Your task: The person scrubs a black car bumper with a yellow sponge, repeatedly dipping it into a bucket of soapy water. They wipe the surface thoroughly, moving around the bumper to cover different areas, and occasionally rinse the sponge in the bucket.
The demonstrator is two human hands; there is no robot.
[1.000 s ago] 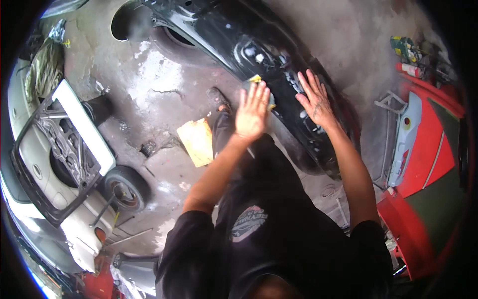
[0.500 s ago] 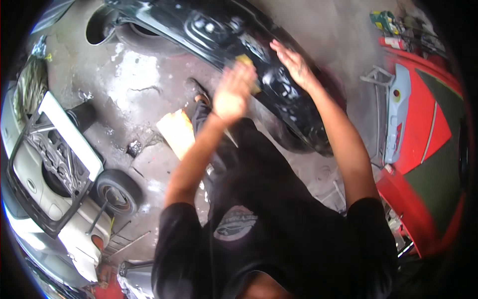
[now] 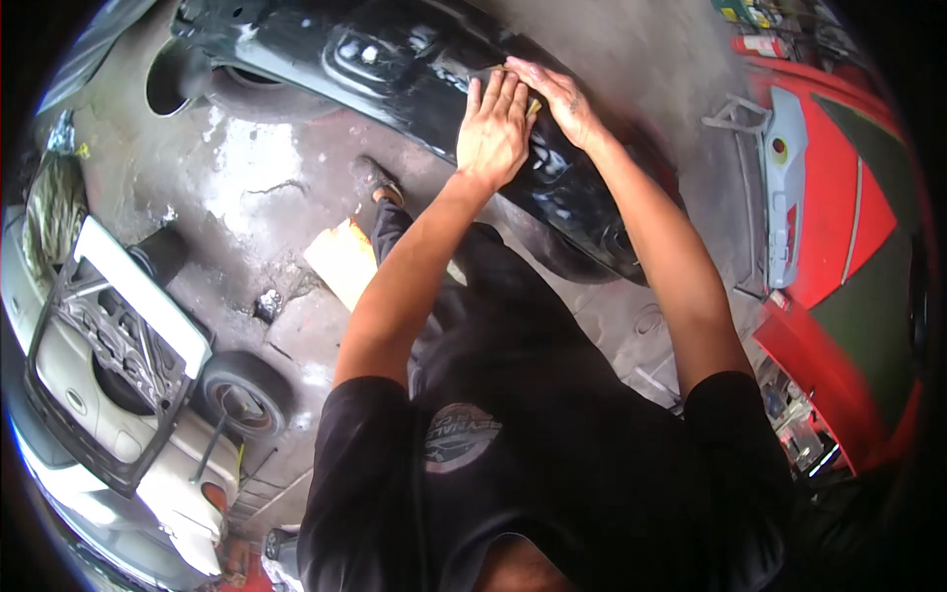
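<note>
My left hand [image 3: 496, 128] lies flat with its fingers stretched forward, pressing a piece of yellow sandpaper [image 3: 535, 111] against a black car body panel [image 3: 395, 84]. Most of the sandpaper is hidden beneath the palm and fingers; only its edges show. Close beside it, my right hand [image 3: 554, 94] rests on the panel with fingers extended, its fingertips near those of the left hand. Nothing shows in the right hand. Pale dull patches and glossy areas mark the panel's shaped surface.
The panel rests above tyres [image 3: 271, 97]. At left stand a bare door frame [image 3: 123, 370], a pale car part and a wheel [image 3: 245, 395]. Red car parts [image 3: 834, 217] and a pale blue panel [image 3: 786, 187] stand at right. A yellowish sheet [image 3: 340, 261] lies on the floor.
My left hand and the sandpaper have moved forward and to the right across the panel. My right hand has shifted slightly left, and the two hands are now closer together.
</note>
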